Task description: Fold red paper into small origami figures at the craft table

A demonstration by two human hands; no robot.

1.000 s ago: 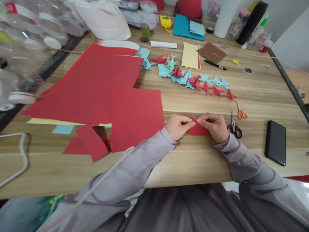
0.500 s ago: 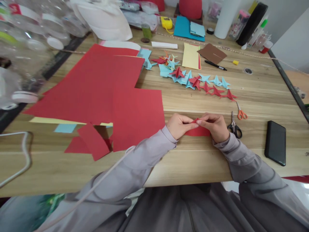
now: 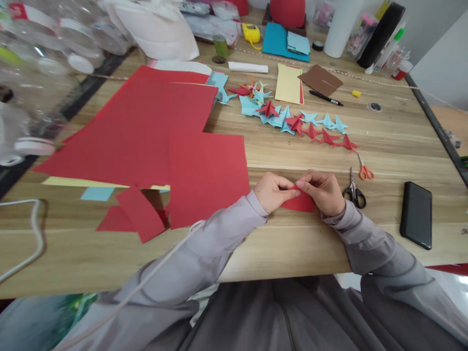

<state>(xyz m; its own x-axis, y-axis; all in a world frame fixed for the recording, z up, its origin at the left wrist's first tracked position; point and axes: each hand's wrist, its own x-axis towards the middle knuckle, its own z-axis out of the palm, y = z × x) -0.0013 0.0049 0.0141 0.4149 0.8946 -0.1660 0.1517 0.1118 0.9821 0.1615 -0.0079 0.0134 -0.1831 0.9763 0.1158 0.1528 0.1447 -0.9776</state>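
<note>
A small piece of red paper (image 3: 302,202) lies on the wooden table (image 3: 292,248) near its front edge. My left hand (image 3: 272,191) pinches its left side with curled fingers. My right hand (image 3: 322,191) presses and pinches its upper right edge. The fingertips of both hands meet over the paper's top corner. Most of the paper is hidden under my fingers.
Large red sheets (image 3: 153,136) cover the left half, with red offcuts (image 3: 135,217) in front. A row of folded red and blue paper shapes (image 3: 303,124) lies beyond my hands. Black scissors (image 3: 354,191), small orange scissors (image 3: 364,169) and a black phone (image 3: 416,214) sit to the right.
My fingers have shifted slightly on the red paper, pressing its raised top corner down flatter. The hands stay in the same spot.
</note>
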